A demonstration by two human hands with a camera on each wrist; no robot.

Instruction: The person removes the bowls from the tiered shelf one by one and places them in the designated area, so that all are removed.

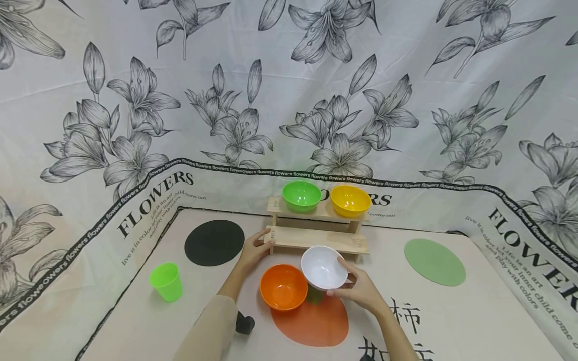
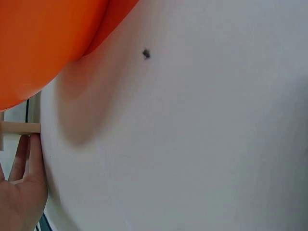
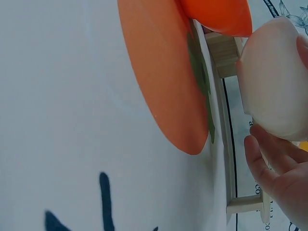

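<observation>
My right hand (image 1: 358, 291) holds a white bowl (image 1: 322, 268) by its right side, fingers and thumb spread along the rim. In the right wrist view, the white bowl (image 3: 274, 79) is raised off the table. My left hand (image 1: 255, 249) grips the left end of a two-tier wooden shelf (image 1: 316, 239) at its lower board. Left of the white bowl, an orange bowl (image 1: 283, 288) stands at the edge of an orange persimmon-shaped print (image 1: 313, 323). On the upper tier sit a green bowl (image 1: 301, 196) and a yellow bowl (image 1: 350, 201).
A light green cup (image 1: 167, 282) stands at the left, below a black oval (image 1: 214, 242) on the tabletop. Toward the right lies a green oval (image 1: 434, 261). Flower-printed cloth (image 1: 384, 30) rises behind the shelf and along both sides.
</observation>
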